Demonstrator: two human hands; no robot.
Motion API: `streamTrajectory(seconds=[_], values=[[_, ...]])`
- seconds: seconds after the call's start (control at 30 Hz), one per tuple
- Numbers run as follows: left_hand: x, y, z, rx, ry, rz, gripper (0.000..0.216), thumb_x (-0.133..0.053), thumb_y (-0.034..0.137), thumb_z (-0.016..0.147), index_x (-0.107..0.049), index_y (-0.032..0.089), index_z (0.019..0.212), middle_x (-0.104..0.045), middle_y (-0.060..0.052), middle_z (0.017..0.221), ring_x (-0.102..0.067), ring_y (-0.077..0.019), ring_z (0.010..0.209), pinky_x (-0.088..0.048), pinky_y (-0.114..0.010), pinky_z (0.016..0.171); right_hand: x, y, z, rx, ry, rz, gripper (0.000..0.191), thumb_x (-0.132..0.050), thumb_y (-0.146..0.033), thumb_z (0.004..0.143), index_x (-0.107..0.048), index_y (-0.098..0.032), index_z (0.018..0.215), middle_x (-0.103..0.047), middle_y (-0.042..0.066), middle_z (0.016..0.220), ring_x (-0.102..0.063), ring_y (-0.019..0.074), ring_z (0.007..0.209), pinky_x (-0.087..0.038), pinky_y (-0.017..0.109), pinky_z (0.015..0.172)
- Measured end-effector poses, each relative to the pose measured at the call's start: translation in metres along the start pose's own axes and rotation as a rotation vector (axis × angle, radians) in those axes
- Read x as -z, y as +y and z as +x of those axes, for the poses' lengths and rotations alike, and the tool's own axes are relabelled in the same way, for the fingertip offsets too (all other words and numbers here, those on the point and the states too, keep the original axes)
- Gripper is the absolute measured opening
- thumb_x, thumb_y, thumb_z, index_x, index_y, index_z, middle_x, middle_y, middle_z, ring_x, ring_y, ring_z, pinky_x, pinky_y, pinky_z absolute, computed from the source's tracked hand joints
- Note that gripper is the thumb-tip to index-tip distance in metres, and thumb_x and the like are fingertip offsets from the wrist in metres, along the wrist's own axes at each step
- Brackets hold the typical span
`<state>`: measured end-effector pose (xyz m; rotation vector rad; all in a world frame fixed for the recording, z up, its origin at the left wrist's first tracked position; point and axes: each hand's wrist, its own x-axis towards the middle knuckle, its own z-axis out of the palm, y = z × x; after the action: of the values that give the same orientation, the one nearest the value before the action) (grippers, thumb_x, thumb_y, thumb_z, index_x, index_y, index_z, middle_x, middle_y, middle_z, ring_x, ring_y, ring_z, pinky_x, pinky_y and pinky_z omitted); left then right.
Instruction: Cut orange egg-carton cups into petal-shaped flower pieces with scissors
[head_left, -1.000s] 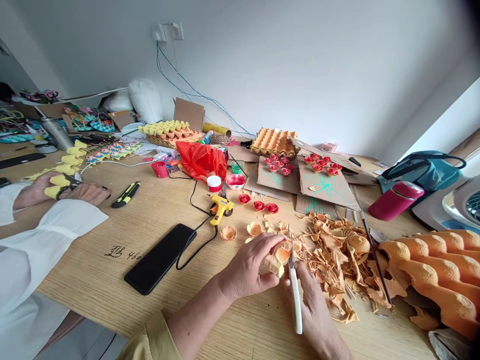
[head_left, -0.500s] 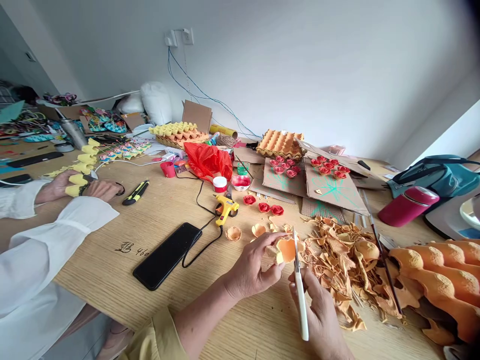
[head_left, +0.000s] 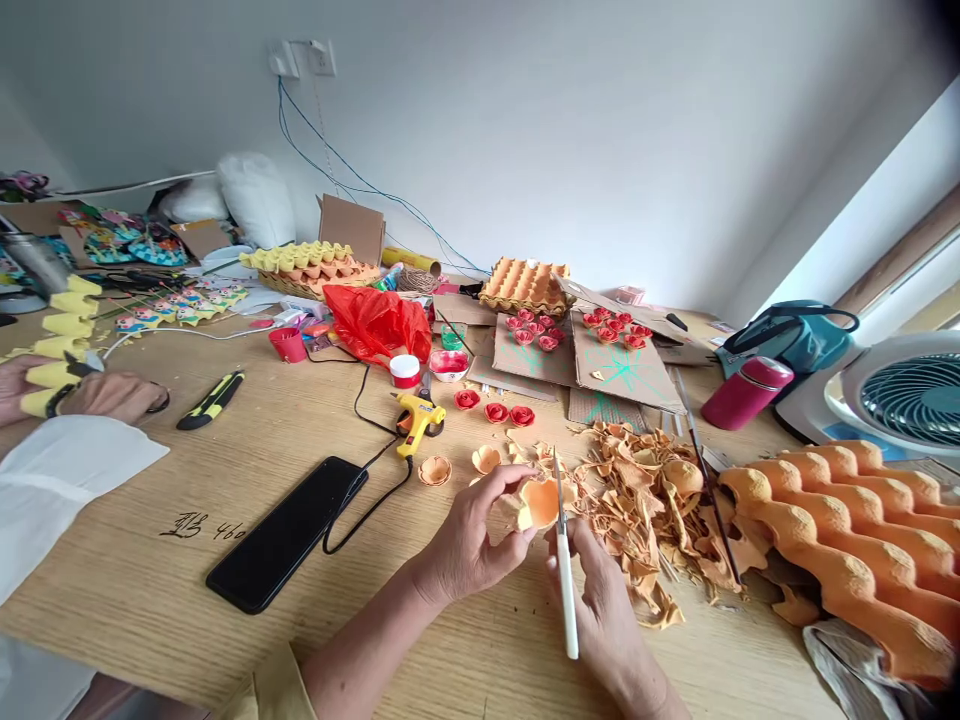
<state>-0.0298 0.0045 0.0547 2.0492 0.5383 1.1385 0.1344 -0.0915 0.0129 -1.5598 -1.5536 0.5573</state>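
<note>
Between thumb and fingers my left hand (head_left: 474, 535) pinches an orange egg carton cup (head_left: 541, 503) with a petal-like rim. My right hand (head_left: 600, 600) is closed around the white handle of a pair of scissors (head_left: 566, 590), whose blades point upward along the cup's right edge. Whether the blades touch the cup I cannot tell. Behind my left hand lie cut orange cups (head_left: 435, 470) on the table. A heap of orange carton scraps (head_left: 645, 490) spreads to the right of the scissors.
A black phone (head_left: 289, 530) and a yellow glue gun (head_left: 417, 420) with its cord lie left. Red paper roses (head_left: 496, 412) sit behind. An orange egg tray (head_left: 847, 520), a pink bottle (head_left: 746, 392) and a fan (head_left: 911, 400) stand right. Far left, a co-worker's hands (head_left: 112, 395) cut yellow carton.
The view has turned to the right, so more of the fan and egg tray shows. My hands keep nearly the same hold on the cup and scissors.
</note>
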Motion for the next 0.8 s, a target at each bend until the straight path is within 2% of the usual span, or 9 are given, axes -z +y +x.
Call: streamTrajectory(seconds=[0.2,0.4,0.6,0.8], values=[[0.0026,0.0004,0.0002,-0.035,-0.012,0.010,0.045,-0.060,0.019,0.080,-0.053,0.019,0.124,-0.068,-0.008,0.113,-0.065,-0.0200,0.096,-0.053,-0.031,0.087,0.0015,0.0011,-0.0018,-0.011,-0.023,-0.010,0.021,-0.047,-0.040,0.097,-0.046,-0.023,0.084,-0.057,0.001,0.083,-0.050,0.0199,0.077,-0.043,0.033,0.072],[0.0027,-0.0008,0.0008,-0.002,0.005,-0.032,0.042,-0.057,0.023,0.083,-0.054,0.018,0.124,-0.068,-0.008,0.110,-0.065,-0.0205,0.096,-0.053,-0.033,0.088,0.0004,0.0014,-0.0017,0.009,-0.014,-0.030,0.026,-0.042,-0.041,0.100,-0.048,-0.023,0.083,-0.055,0.000,0.077,-0.047,0.0184,0.071,-0.041,0.031,0.068],[-0.0009,-0.0039,-0.0008,0.062,0.047,-0.148,0.039,-0.054,0.027,0.089,-0.055,0.017,0.126,-0.066,-0.012,0.119,-0.066,-0.0235,0.107,-0.055,-0.035,0.091,-0.0013,0.0002,-0.0021,0.016,0.014,-0.037,0.032,-0.041,-0.043,0.101,-0.047,-0.022,0.078,-0.052,-0.001,0.071,-0.046,0.0164,0.066,-0.040,0.028,0.062],[-0.0035,-0.0022,0.0017,0.134,0.037,-0.301,0.038,-0.051,0.034,0.094,-0.057,0.016,0.126,-0.064,-0.014,0.127,-0.063,-0.0253,0.117,-0.054,-0.037,0.097,-0.0031,-0.0009,-0.0014,0.016,0.041,-0.046,0.034,-0.042,-0.044,0.100,-0.046,-0.022,0.074,-0.049,-0.003,0.066,-0.045,0.0149,0.061,-0.038,0.026,0.057]])
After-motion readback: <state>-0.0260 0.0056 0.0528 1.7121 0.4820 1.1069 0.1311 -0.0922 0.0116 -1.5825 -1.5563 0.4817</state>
